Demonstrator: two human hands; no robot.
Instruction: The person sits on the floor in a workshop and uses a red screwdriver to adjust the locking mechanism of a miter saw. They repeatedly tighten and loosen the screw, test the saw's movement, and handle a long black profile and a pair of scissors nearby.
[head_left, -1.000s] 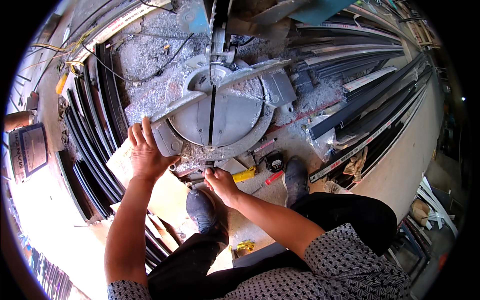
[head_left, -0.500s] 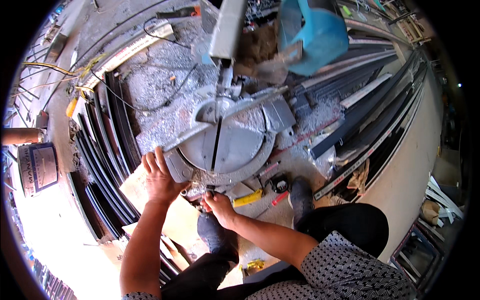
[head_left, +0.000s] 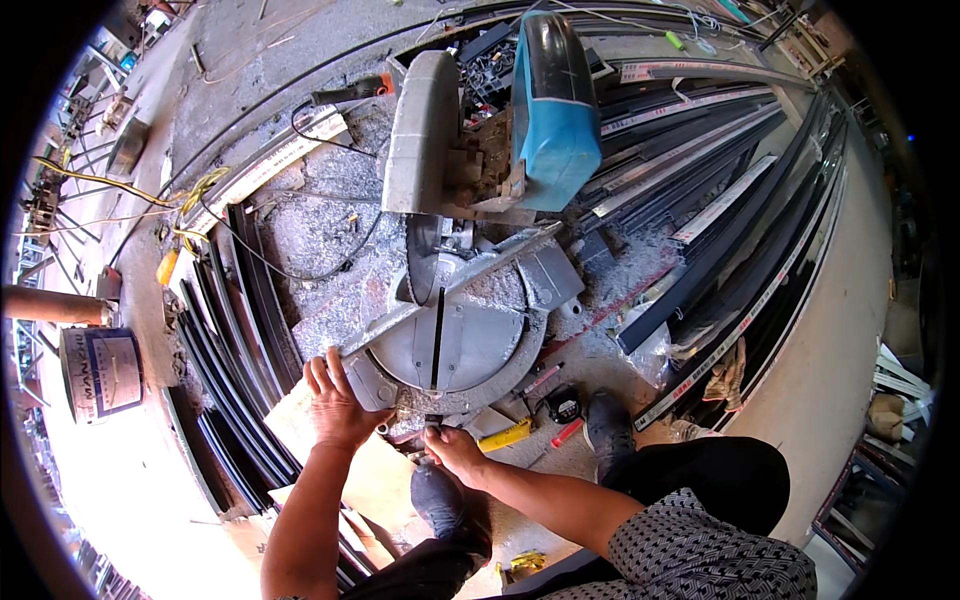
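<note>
1. The miter saw [head_left: 485, 345] stands at the centre of the frame, its round grey table slotted down the middle and its fence [head_left: 505, 257] slanting across.
2. The left hand [head_left: 343, 412], left of lower centre, lies with fingers slightly spread against the fence's lower-left end.
3. The right hand [head_left: 455, 450], lower centre, is curled around a dark knob [head_left: 433, 422] at the table's front; its fingertips are partly hidden.
4. The raised saw head, with a grey guard [head_left: 416, 135] and blue housing [head_left: 562, 150], fills the upper centre.
5. Right of the right hand lie a yellow tool [head_left: 505, 435] and a tape measure [head_left: 563, 403].
6. Dark profiles [head_left: 665, 305] stretch across the right; a bucket [head_left: 103, 372] stands far left.
</note>
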